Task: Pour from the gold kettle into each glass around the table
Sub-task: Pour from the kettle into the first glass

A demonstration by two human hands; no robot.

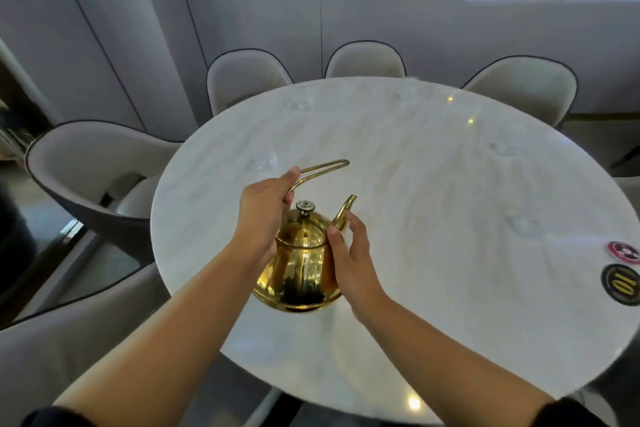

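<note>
Forearms (194, 322) in from btm corners to frame centre. Gripping thin gold wire handle (325, 168) w/ left hand (265, 215), fingers curled round it. Touching shiny round gold metal kettle (299, 270) below spout w/ right hand (349, 260), fingers nearly straight. Holding it over near part of round white marble table (450, 201); contact w/ top unclear. Faint clear glass (263, 161) just upper left.

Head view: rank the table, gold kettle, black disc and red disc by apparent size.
1. table
2. gold kettle
3. black disc and red disc: alike, both cut by the frame edge, so unranked.
</note>
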